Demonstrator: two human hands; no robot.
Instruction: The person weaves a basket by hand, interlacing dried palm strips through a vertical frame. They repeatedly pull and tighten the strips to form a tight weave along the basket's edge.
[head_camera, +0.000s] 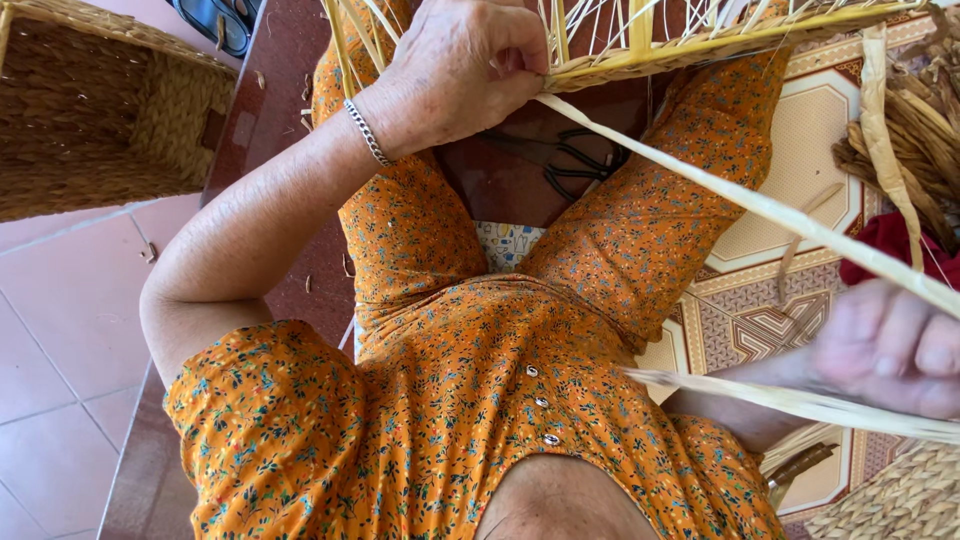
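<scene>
The head view shows the left hand (460, 75) pinching the basket frame (700, 40) while the right hand (890, 350) grips the pale strip (740, 200); I think pulling it taut matters.

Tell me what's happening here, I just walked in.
A seated person in an orange floral dress is weaving a basket. The left hand pinches the rim of a half-woven frame held over the knees, while the right hand, blurred, holds a long pale strip running from that rim. A finished woven basket sits on the floor nearby, with dark scissors lying between the legs.
</scene>
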